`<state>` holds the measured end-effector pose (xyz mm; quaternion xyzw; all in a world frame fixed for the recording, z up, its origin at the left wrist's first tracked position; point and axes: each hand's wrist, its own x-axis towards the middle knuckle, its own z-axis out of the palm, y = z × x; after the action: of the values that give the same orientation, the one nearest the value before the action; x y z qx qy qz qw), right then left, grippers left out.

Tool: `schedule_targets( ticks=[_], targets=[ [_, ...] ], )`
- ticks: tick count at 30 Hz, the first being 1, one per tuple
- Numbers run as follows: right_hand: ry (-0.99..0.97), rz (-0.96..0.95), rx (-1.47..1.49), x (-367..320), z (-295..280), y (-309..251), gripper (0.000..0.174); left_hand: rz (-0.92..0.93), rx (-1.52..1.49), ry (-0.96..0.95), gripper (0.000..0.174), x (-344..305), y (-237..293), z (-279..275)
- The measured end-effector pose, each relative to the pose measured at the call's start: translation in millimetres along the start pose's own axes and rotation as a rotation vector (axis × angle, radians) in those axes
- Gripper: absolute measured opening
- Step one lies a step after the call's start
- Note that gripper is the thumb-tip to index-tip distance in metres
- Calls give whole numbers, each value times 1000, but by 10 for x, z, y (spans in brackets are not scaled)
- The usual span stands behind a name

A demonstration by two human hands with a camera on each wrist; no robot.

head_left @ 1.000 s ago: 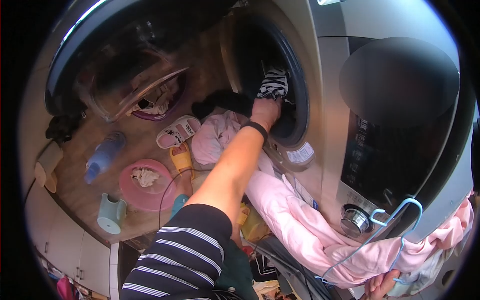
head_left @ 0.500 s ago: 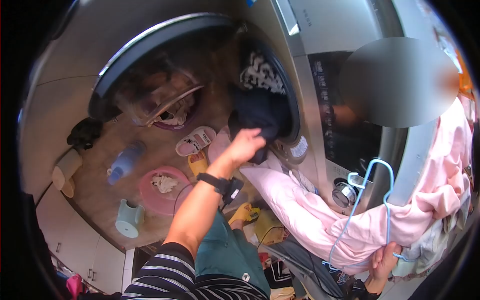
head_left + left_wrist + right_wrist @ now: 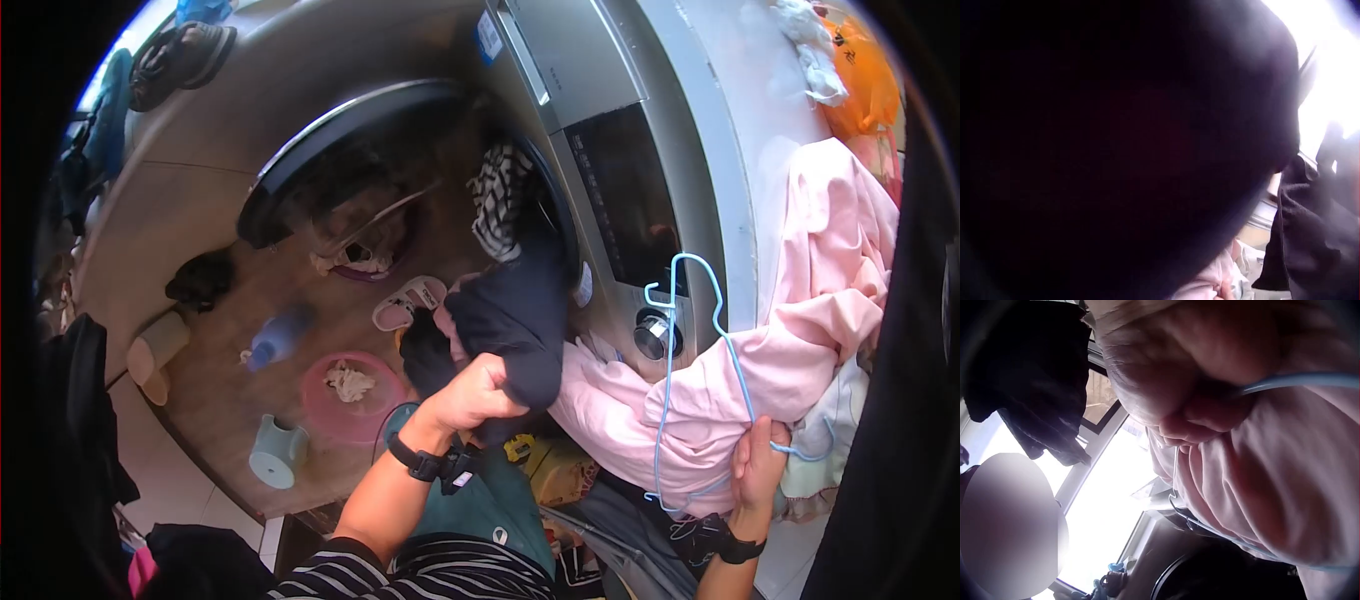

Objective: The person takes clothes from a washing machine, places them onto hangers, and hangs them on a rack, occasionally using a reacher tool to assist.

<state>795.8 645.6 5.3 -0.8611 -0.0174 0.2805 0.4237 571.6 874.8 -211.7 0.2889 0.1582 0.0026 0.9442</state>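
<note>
My left hand (image 3: 470, 395) grips a dark navy garment (image 3: 520, 310), which hangs from the mouth of the front-loading washing machine (image 3: 640, 60). A black-and-white patterned cloth (image 3: 500, 200) lies in the drum opening just above it. Dark cloth fills most of the left wrist view. At lower right, my right hand (image 3: 760, 465) holds a light blue wire hanger (image 3: 722, 310), fingers curled round it in the right wrist view. Pink fabric (image 3: 640, 420) drapes behind the hanger and over the machine's near corner.
The round machine door (image 3: 340, 130) stands wide open to the left. On the floor are a pink basin (image 3: 320, 415) with white cloth in it, a pale stool (image 3: 278, 455), a blue bottle (image 3: 280, 335) and a pink-and-white slipper (image 3: 410, 302). An orange bag (image 3: 862, 80) sits at upper right.
My left hand has come out of the drum and back toward my body, drawing the navy garment out. The patterned cloth now hangs at the opening. My right hand stays on the hanger.
</note>
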Motion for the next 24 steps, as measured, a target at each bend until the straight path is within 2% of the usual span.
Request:
schedule_targets(
  ticks=[3,6,7,9,10,11,12,13,18,24],
  targets=[
    [-14,-6,34,-5,8,8,25,-87,-63,-42,20,27,-87,5],
    [-33,6,24,46,39,-59,24,48,219,-152,22,-330,111,243],
    [-36,21,14,23,48,-85,24,195,215,-137,19,-536,392,501],
    [-43,27,26,25,56,-91,24,512,271,-306,17,-870,407,655],
    [-47,28,36,28,61,-91,24,563,137,-499,19,-962,321,733],
    [-67,5,27,33,69,-94,26,581,-3,-705,24,-1039,271,826],
    [-64,6,17,44,67,-95,26,465,-336,-899,29,-1082,271,1018],
    [-61,7,9,53,68,-88,27,477,-366,-910,29,-1117,288,1112],
    [-104,-31,39,95,69,-57,28,539,-202,-578,27,-1554,272,1430],
    [-237,-182,74,117,55,-27,29,546,31,-154,25,-1921,-50,1952]
  ],
)
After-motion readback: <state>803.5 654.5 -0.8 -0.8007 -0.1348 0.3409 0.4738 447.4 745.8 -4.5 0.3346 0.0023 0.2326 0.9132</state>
